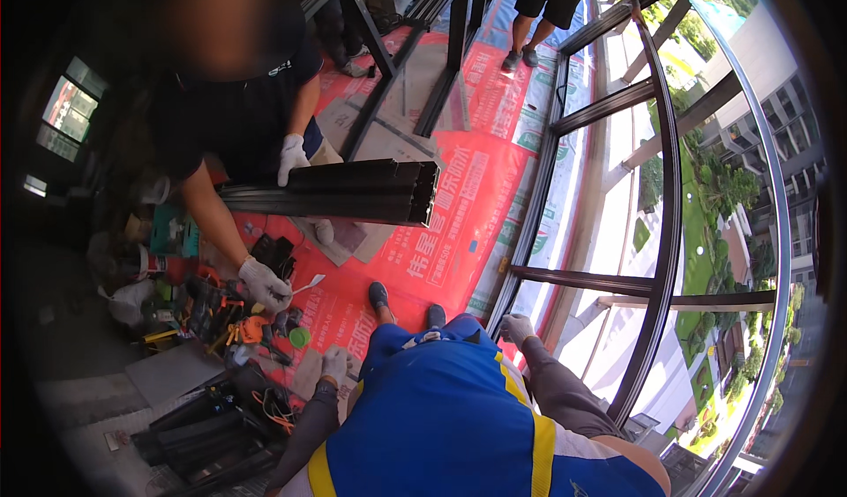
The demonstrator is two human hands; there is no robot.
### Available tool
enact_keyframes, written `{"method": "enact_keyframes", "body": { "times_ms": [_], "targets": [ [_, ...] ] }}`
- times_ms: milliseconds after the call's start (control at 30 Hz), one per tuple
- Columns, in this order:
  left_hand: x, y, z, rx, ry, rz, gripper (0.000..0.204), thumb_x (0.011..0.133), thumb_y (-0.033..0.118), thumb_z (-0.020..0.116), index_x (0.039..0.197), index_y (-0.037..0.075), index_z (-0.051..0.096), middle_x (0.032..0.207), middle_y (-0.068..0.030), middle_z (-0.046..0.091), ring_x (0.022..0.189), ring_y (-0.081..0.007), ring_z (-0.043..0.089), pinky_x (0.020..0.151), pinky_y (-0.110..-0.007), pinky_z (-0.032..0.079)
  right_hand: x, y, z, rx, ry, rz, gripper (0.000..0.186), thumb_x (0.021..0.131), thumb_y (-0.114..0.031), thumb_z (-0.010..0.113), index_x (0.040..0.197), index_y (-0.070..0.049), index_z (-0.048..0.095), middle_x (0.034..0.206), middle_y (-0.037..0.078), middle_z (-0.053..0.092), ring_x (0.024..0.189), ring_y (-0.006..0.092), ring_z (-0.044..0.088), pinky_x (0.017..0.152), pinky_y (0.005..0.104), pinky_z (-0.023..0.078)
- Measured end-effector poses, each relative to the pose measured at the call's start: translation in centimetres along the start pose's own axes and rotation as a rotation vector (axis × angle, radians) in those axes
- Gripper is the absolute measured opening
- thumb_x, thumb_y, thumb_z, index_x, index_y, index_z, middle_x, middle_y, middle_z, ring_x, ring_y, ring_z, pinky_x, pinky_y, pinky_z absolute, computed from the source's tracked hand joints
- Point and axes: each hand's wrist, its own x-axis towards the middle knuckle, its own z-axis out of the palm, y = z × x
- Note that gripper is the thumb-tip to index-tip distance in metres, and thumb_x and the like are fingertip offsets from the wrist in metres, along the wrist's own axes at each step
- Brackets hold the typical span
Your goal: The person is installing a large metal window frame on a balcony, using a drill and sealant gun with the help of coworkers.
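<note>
Both the left hand [335, 365] and right hand [517, 328] (near a black frame [587, 278]) have curled fingers, any hold unclear

Black-shirted co-worker [234, 118] with head blurred, tan-topped person in black shorts [545, 0] cut off by top edge, long black metal profile [344, 190] with far end hidden at co-worker's forearm [212, 215], jumbled orange-and-black tools [251, 329] too small to tell, grey-gloved left hand [335, 365] with grip unclear.

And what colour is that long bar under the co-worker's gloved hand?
The long bar is black; it shows best in the head view.
</note>
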Motion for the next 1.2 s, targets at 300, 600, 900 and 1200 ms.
{"method": "enact_keyframes", "body": {
  "times_ms": [300, 600, 900, 1200],
  "targets": [
    [2.2, -7.4, -2.4, -0.052, -0.017, 0.015, 0.031, 0.097, 0.033, 0.053, 0.101, 0.005, 0.067, 0.091, -0.0069, 0.069, 0.067, -0.0164, 0.065, 0.056, -0.031, 0.049, -17.1, -29.3, 13.0, 0.068, -0.472, -0.674, 0.063, 0.102, -0.054, 0.052, 0.133, 0.000, 0.061, 0.101, 0.012, 0.071, 0.083, 0.0206, 0.071, 0.069, 0.0315, 0.057],
    [-0.7, -3.5, -0.5, -0.181, 0.052, -0.075, 0.026, 0.097, 0.028, 0.052, 0.099, 0.007, 0.066, 0.091, -0.0069, 0.071, 0.063, -0.0168, 0.064, 0.053, -0.032, 0.048, -15.0, -37.2, 18.1, -0.272, -0.417, -0.811, 0.060, 0.100, -0.059, 0.057, 0.102, -0.001, 0.069, 0.079, 0.006, 0.070, 0.067, 0.0142, 0.068, 0.054, 0.0249, 0.050],
    [1.0, -8.9, -1.4, -0.190, 0.044, -0.069, 0.030, 0.098, 0.030, 0.050, 0.095, 0.004, 0.065, 0.083, -0.0075, 0.069, 0.063, -0.0181, 0.064, 0.054, -0.032, 0.050, -18.4, -40.5, 21.2, -0.145, -0.445, -0.943, 0.049, 0.100, -0.049, 0.061, 0.094, -0.001, 0.070, 0.076, 0.004, 0.068, 0.061, 0.0119, 0.063, 0.052, 0.0249, 0.044],
    [1.8, -7.2, -2.0, -0.302, 0.063, -0.158, 0.033, 0.096, 0.032, 0.052, 0.100, 0.004, 0.069, 0.086, -0.0078, 0.072, 0.069, -0.0181, 0.068, 0.058, -0.033, 0.052, -9.1, -37.5, 19.3, 0.711, -0.865, -0.430, 0.034, 0.105, -0.032, 0.054, 0.121, -0.003, 0.062, 0.086, 0.001, 0.066, 0.072, 0.0122, 0.060, 0.058, 0.0242, 0.046]
  ]
}}
